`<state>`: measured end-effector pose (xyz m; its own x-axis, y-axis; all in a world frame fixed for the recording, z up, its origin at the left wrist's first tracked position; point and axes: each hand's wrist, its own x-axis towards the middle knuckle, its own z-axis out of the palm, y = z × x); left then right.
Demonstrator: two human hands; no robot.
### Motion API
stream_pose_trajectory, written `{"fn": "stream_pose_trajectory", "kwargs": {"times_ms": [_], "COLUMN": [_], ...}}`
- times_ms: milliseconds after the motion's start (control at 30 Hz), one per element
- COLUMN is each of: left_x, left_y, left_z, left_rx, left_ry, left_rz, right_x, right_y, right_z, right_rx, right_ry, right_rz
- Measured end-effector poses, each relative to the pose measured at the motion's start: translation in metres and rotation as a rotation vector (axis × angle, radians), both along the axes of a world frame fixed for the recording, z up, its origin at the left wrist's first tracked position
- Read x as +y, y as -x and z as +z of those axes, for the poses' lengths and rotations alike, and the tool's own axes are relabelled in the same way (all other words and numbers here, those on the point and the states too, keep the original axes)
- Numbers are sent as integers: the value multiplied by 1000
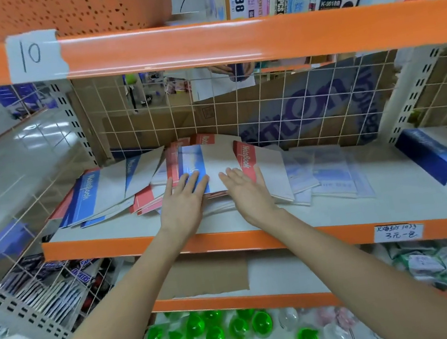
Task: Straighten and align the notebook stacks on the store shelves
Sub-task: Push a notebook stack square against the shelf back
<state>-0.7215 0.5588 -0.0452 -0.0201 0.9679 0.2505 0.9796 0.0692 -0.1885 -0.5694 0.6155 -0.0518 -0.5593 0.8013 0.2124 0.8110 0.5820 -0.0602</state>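
A messy heap of notebooks lies on the white middle shelf point(394, 196). A blue-banded notebook point(95, 194) leans skewed at the left over red ones point(146, 201). In the middle a blue-and-white notebook point(209, 162) tops the pile, with a red-banded notebook point(247, 160) beside it. My left hand point(183, 201) lies flat with straight fingers on the middle pile. My right hand point(246, 192) rests flat next to it, fingers on the red-banded cover. Pale plastic-wrapped notebooks point(330, 170) spread out to the right.
A dark blue box point(432, 155) sits at the shelf's right end. White wire mesh and cardboard point(294, 106) close off the back. An orange basket point(68, 9) and pen boxes stand on the shelf above. Green capsules point(212, 333) and snack bars fill lower shelves. A person stands behind the mesh.
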Motion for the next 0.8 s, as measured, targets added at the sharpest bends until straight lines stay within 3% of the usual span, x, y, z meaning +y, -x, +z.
{"fn": "stream_pose_trajectory", "kwargs": {"times_ms": [233, 433, 800], "left_x": [-21, -46, -31], "left_y": [-4, -34, -172], "left_z": [13, 7, 21], "left_rx": [81, -13, -114], "left_ry": [-11, -57, -141], "left_rz": [-88, -167, -347], "right_x": [-49, -83, -91], "right_y": [-9, -40, -180], "right_z": [6, 10, 15], "right_rx": [22, 21, 84], "right_ry": [-34, -61, -149], "right_rz": [-39, -126, -256]}}
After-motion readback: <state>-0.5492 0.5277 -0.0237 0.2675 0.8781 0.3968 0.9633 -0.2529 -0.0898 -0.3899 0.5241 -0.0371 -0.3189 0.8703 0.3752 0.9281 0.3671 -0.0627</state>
